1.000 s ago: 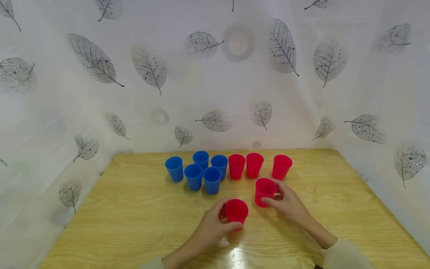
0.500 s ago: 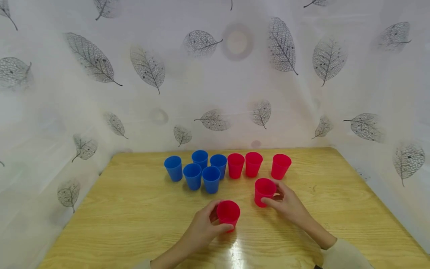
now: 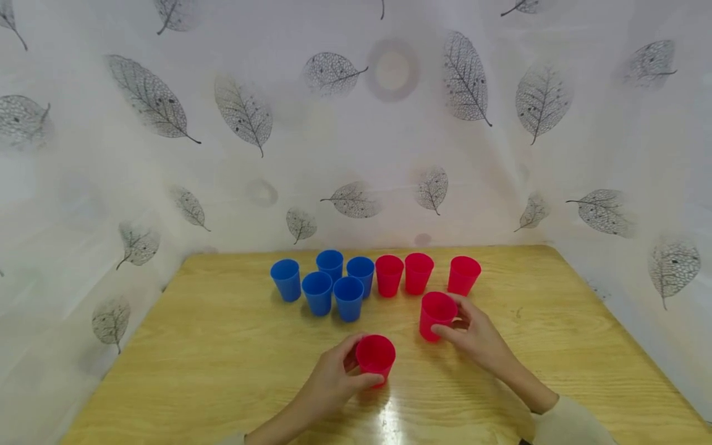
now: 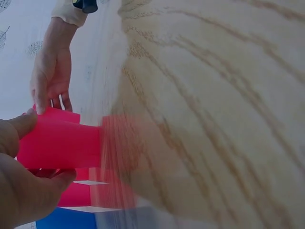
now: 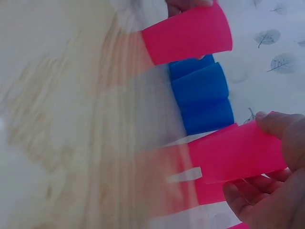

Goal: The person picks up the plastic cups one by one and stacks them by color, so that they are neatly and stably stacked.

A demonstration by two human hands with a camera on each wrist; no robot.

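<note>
We see our left hand (image 3: 330,377) holding a red cup (image 3: 376,353) upright, its fingers (image 3: 346,346) and thumb pinching the sides. This cup is well in from the far edge of the counter (image 3: 194,352), about midway between the left and right edges. Our right hand (image 3: 483,339) pinches a second red cup (image 3: 434,318), also upright, its fingers (image 3: 463,305) and thumb curled around the right side; this cup is farther toward the far edge and nearer the right edge than the first. The two held cups stand apart from each other.

Near the far edge we count three more red cups (image 3: 389,277): two just beside each other and one set apart toward the far right corner, just beyond the right hand's cup. To their left, five blue cups (image 3: 318,295) stand upright in a loose cluster, the leftmost nearest the far left corner. Behind the far edge hangs a pale leaf-printed covering (image 3: 345,148).
</note>
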